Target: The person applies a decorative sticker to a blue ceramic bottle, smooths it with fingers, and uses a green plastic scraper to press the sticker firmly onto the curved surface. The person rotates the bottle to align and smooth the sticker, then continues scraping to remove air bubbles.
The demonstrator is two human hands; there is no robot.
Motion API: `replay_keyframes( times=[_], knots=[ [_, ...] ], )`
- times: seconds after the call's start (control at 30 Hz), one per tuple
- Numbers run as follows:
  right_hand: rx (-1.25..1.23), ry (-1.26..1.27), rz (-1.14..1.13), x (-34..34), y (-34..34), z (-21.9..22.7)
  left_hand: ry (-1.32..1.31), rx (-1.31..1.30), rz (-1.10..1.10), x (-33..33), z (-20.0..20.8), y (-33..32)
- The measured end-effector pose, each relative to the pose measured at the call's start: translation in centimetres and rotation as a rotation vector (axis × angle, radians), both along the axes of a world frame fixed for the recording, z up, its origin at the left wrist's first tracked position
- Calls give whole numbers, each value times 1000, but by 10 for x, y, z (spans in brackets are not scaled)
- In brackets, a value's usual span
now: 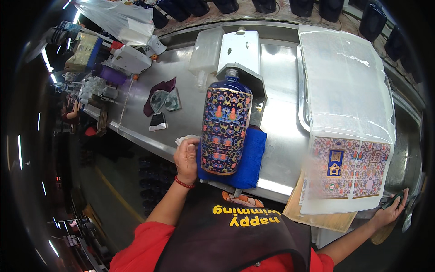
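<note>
A dark blue glass bottle (225,127), wrapped in a colourful floral decal, leans neck up and away from me on an angled metal stand (251,84). Under its lower part lies a blue towel (253,156). Beside the bottle's lower left side, my left hand (186,159) is closed, with a crumpled white cloth (183,138) showing at its fingers. Far to the right, my right hand (393,212) reaches to the edge of a metal basin (405,149). Its fingers are around a small dark green flat piece (391,199), partly hidden.
Printed floral decal sheets (349,167) lie on a wooden board (297,199) at right, their upper part under translucent film (346,81). A white block (239,51) and a clear bottle (206,52) stand behind the stand. Cloths (163,100) lie at left; dark blue bottles (301,7) line the back.
</note>
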State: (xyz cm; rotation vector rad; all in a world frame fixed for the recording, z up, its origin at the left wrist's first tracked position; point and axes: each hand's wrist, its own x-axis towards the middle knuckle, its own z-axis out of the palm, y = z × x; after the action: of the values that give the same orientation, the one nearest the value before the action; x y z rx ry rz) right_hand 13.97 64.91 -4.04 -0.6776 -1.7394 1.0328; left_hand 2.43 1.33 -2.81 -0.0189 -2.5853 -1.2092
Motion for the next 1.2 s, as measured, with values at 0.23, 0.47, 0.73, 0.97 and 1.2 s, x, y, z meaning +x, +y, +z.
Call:
replay_keyframes(
  times=[0.23,0.47,0.73,0.97,1.2],
  knots=[
    [-5,-65,-56,1,0,-1,12,-17,-45,-1,1,-1],
    [95,-173,-34,6,15,-13,-13,-49,-95,0,1,-8],
    [180,-152,28,-13,-51,32,193,-8,-219,-43,60,-4],
    [239,-104,572,-69,-209,89,357,-127,-697,-115,118,38],
    [-320,-10,1027,-113,-300,119,314,-228,-703,-141,131,54]
  ],
)
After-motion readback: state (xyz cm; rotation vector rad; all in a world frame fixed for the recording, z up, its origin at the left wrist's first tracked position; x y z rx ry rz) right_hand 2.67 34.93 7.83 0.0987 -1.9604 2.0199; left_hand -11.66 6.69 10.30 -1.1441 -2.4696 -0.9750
